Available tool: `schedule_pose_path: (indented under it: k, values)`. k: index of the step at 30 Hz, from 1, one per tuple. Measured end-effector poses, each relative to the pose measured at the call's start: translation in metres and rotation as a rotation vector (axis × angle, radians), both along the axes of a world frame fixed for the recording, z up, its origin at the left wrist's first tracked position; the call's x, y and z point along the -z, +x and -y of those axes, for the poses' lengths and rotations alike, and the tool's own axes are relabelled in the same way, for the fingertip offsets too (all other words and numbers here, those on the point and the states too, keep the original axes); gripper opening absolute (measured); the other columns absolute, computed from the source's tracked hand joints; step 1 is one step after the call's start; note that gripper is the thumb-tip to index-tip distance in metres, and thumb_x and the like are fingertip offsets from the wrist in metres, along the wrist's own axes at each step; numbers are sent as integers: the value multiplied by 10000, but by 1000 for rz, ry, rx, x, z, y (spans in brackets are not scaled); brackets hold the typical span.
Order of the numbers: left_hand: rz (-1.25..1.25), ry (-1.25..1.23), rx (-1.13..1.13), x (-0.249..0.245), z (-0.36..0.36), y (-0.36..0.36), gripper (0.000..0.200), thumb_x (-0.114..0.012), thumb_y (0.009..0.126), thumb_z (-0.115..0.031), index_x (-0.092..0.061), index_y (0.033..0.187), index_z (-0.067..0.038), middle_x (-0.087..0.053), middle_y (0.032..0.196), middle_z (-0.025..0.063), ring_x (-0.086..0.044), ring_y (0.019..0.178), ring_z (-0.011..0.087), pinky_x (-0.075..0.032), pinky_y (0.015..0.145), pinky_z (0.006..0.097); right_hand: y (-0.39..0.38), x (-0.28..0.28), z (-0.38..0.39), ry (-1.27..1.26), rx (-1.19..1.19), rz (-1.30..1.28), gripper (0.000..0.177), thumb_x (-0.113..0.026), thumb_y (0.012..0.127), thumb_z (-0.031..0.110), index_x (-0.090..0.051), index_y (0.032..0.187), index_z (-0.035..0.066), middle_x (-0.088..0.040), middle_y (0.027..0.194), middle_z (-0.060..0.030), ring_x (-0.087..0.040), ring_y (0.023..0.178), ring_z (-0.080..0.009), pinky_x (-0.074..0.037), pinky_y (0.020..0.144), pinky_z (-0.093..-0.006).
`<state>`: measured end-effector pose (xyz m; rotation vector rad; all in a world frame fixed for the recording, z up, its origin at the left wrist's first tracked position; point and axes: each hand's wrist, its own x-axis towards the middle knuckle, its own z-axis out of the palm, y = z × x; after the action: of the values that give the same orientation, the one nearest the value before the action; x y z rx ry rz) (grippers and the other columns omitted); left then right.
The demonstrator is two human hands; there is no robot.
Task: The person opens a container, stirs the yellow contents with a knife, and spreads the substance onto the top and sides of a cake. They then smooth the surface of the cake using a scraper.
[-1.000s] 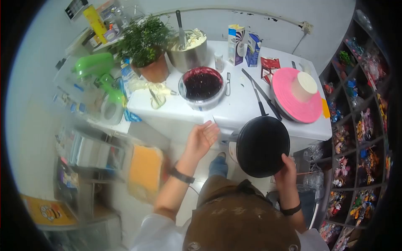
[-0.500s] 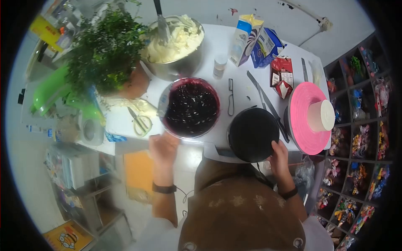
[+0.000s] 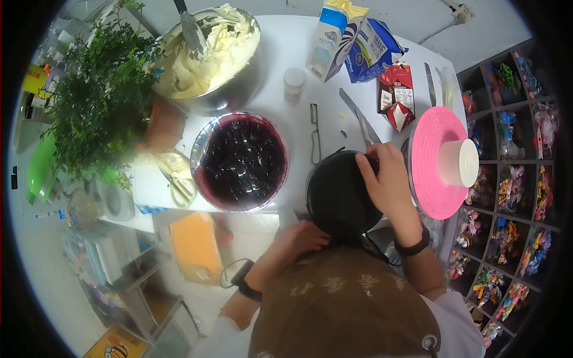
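Observation:
In front of me at the table's edge is a black round object [image 3: 340, 194], perhaps a pan. My right hand [image 3: 389, 182] grips its right rim, thumb on the near face and fingers over the back. My left hand [image 3: 303, 238] is low by its lower left side, fingers curled in against the table edge and apron; what they hold, if anything, is hidden. Just left stands a bowl of dark, glossy purple filling [image 3: 242, 161]. Beyond it a steel bowl [image 3: 209, 107] holds pale whipped cream with a spatula [image 3: 191, 34] stuck in it.
A pink turntable [image 3: 427, 161] stands tilted at the right. Behind lie long knives [image 3: 361, 122], a peeler [image 3: 315, 134], a small jar [image 3: 294, 83], a carton [image 3: 327, 45] and a red packet [image 3: 396, 95]. Scissors [image 3: 182, 192] and a potted plant [image 3: 161, 125] are left.
My left hand has moved right, from beside the filling bowl to the black object. My right hand has shifted up its rim. The view has shifted, so the bowls appear further left.

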<state>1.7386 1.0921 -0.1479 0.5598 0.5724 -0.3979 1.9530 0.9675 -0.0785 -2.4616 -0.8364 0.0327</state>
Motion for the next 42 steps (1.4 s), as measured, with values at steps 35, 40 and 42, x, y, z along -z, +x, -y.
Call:
schedule_pose_path:
  k: [35, 40, 42]
  values:
    - [327, 883, -562, 26, 10, 26, 355, -405, 992, -270, -583, 1116, 11, -553, 1218, 149, -514, 1145, 227, -366, 1010, 333, -20, 6, -45, -255, -366, 4, 183, -525, 906, 129, -529, 773, 3, -507, 739, -164, -523, 699, -363, -412, 623, -457]
    - [535, 469, -385, 35, -8, 55, 621, -326, 982, -451, -537, 1246, 70, -524, 1328, 209, -436, 1306, 289, -272, 1118, 391, -23, 6, -37, -261, -319, 21, 199, -524, 905, 133, -545, 749, 11, -520, 716, -158, -531, 670, -357, -422, 609, -454]
    - [534, 442, -345, 33, -9, 58, 609, -323, 987, -429, -543, 1238, 80, -532, 1319, 209, -455, 1287, 290, -285, 1113, 388, -24, 4, -35, -260, -299, 36, 207, -523, 905, 135, -551, 739, 15, -528, 706, -156, -536, 660, -355, -426, 602, -453]
